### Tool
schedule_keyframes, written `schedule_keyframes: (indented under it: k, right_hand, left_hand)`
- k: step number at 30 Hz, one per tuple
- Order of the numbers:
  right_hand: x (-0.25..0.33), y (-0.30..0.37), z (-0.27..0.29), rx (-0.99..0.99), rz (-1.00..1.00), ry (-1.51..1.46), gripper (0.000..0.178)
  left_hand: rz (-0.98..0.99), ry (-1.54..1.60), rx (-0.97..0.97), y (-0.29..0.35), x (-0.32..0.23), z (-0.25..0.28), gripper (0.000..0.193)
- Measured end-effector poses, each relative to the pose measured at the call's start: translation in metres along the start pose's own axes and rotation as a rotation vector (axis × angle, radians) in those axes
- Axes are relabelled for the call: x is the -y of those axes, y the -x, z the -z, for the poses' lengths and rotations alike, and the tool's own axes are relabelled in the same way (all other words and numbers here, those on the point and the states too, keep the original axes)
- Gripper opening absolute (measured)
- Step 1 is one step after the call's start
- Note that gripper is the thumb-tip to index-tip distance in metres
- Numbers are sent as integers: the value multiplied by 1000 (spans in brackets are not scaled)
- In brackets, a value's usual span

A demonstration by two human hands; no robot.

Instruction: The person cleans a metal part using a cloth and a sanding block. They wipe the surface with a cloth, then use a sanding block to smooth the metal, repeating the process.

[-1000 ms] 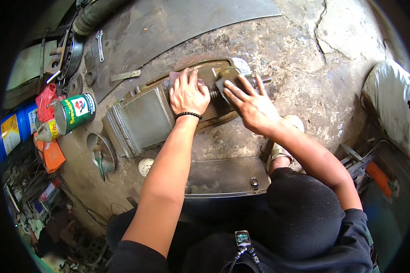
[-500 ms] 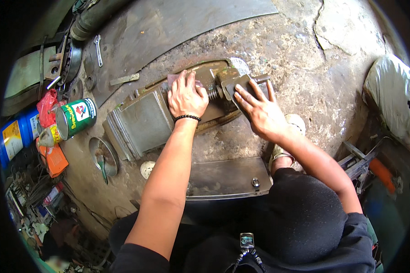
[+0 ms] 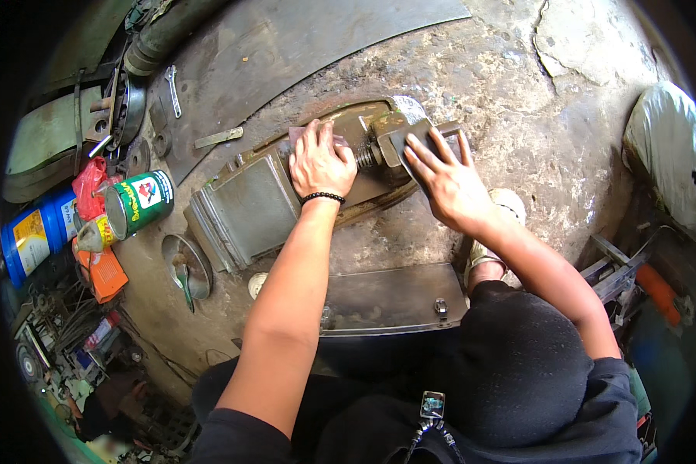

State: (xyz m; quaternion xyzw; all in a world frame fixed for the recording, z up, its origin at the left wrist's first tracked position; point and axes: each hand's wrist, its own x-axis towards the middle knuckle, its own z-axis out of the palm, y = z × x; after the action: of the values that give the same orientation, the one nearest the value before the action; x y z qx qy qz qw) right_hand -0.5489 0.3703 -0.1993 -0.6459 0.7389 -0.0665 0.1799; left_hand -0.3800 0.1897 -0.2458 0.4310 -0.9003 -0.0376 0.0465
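A greasy machine vise [image 3: 257, 207] with a screw lies slantwise on the floor in front of me. My left hand [image 3: 322, 164], wearing a black bead bracelet, presses a thin reddish-brown sheet [image 3: 296, 134] against the middle of the vise. Its fingers lie close together over the sheet, which shows at both sides of them. On the block at the right end of the vise rests my right hand [image 3: 455, 185], fingers spread and flat over a dark grey flat piece [image 3: 399, 142]. The underside of both palms is hidden.
Left of the vise are a metal bowl [image 3: 199, 272] with a green-handled brush [image 3: 184, 286], a green can [image 3: 141, 203] and a blue bucket [image 3: 45, 240]. An adjustable wrench [image 3: 173, 91] lies beyond. A metal panel [image 3: 387, 298] is close to my knees; my shoe [image 3: 510, 203] stands right.
The whole view has shifted slightly, so most things sit a little further right. Both hands stay on the vise, with only slight movement.
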Motion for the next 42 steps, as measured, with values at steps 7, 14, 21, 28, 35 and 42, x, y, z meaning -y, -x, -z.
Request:
schedule_keyframes:
  k: [7, 14, 21, 28, 35, 42]
  right_hand:
    - [-4, 7, -2, 16, 1, 0, 66]
    - [-4, 2, -5, 5, -3, 15, 70]
    - [-6, 52, 11, 66, -190, -96, 74]
    - [-38, 55, 15, -553, -388, -637, 80]
    - [-69, 73, 1, -712, -403, -813, 72]
    - [-76, 81, 0, -754, -381, -866, 66]
  left_hand:
    - [-24, 13, -20, 0, 0, -1, 48]
    - [9, 1, 51, 1, 2, -2, 52]
    - [99, 2, 119, 8, 4, 11, 61]
    - [-22, 49, 192, 23, 16, 22, 37]
    - [161, 280, -81, -10, -18, 63, 31]
    - [-228, 153, 229, 10, -103, 24, 54]
